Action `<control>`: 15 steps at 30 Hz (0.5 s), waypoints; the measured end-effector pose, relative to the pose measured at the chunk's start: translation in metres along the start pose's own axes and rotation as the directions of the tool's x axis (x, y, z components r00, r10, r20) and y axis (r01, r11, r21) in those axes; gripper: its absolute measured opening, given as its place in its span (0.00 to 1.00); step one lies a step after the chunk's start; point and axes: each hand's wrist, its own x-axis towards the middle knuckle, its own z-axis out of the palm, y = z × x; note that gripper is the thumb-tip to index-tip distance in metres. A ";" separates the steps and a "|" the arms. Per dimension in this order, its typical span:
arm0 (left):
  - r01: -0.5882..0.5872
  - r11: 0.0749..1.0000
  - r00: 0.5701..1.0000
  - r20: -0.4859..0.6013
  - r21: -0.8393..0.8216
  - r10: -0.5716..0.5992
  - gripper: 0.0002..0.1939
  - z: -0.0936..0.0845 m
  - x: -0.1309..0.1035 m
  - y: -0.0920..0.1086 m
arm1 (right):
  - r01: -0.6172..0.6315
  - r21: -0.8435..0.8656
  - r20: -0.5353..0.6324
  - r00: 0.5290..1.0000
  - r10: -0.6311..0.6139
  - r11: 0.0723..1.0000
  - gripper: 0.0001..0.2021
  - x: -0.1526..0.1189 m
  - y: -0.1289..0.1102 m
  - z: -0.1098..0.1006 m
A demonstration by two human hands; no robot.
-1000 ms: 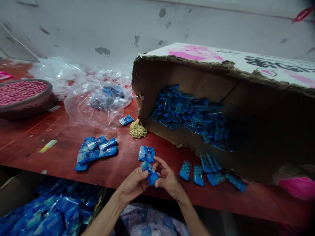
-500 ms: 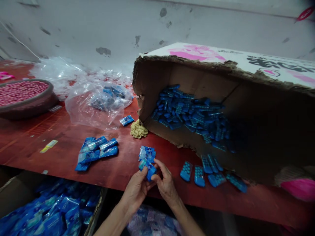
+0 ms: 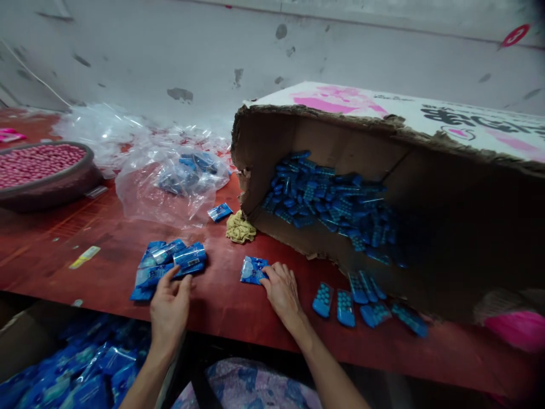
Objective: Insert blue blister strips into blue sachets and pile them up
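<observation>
My left hand (image 3: 170,307) is at the front edge of a pile of filled blue packets (image 3: 155,275), fingers apart and holding nothing. The packets are glossy and overlap one another; a barcode shows on the top right one. My right hand (image 3: 284,292) pinches the right end of a flat blue packet (image 3: 252,270) with pale print, which lies on the red table (image 3: 225,307). To the right of that hand are several clear-topped blue packs (image 3: 345,307) with rows of turquoise beads.
A torn cardboard box (image 3: 264,136) lies on its side, holding many bead packs (image 3: 315,190). A crumpled yellow cloth (image 3: 240,227), a single packet (image 3: 220,212) and a clear plastic bag (image 3: 142,193) are behind. A bowl (image 3: 55,184) of pink beads stands left; blue packets (image 3: 85,369) fill a bin below.
The packet both hands were holding has left them; another now tops the left pile's right side. My left hand moved left and opened. My right hand took hold of the flat packet.
</observation>
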 end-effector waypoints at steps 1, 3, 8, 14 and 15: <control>-0.003 0.999 0.998 0.064 -0.036 0.006 0.27 0.006 -0.006 0.000 | -0.007 -0.027 0.003 1.000 0.007 1.000 0.05 0.002 -0.001 0.002; 0.033 0.994 0.980 0.199 -0.106 -0.011 0.27 0.020 -0.021 -0.001 | -0.014 -0.053 0.002 1.000 0.015 0.998 0.04 0.004 -0.001 0.004; 0.170 0.961 0.905 0.420 -0.217 -0.065 0.23 0.052 -0.052 -0.004 | -0.007 -0.071 -0.010 1.000 0.006 0.997 0.05 0.003 -0.002 0.006; 0.295 0.921 0.858 0.495 -0.254 -0.138 0.19 0.056 -0.057 -0.002 | 0.023 -0.082 -0.034 0.999 -0.026 0.996 0.04 0.001 -0.001 0.005; 0.307 0.916 0.854 0.500 -0.260 -0.145 0.19 0.056 -0.057 0.000 | 0.029 -0.081 -0.040 0.999 -0.033 0.996 0.04 0.001 0.000 0.005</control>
